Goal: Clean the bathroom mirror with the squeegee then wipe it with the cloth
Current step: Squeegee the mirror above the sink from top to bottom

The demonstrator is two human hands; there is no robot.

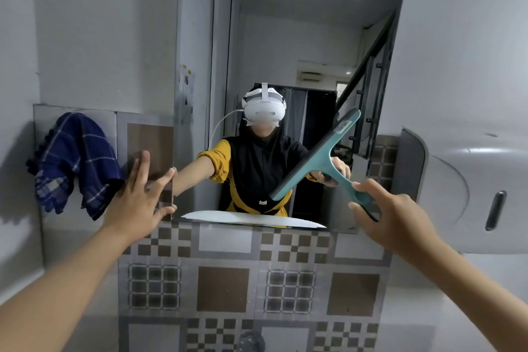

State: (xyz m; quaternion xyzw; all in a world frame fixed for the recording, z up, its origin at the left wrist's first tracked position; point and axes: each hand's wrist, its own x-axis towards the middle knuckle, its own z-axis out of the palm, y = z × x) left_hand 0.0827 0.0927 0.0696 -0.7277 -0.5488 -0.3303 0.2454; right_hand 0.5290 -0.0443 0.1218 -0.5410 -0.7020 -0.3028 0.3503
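Note:
The bathroom mirror [285,37] fills the wall ahead and reflects a person wearing a white headset. My right hand [391,217] grips the handle of a teal squeegee [317,157], whose blade lies tilted against the lower right of the glass. My left hand [140,194] is spread flat with fingers apart, pressing on the mirror's lower left edge. A blue checked cloth [74,163] hangs on the wall left of that hand.
Patterned brown and grey tiles [223,288] cover the wall below the mirror. A grey wall-mounted dispenser [457,188] juts out at the right, close to my right forearm. A tap top [251,341] shows at the bottom edge.

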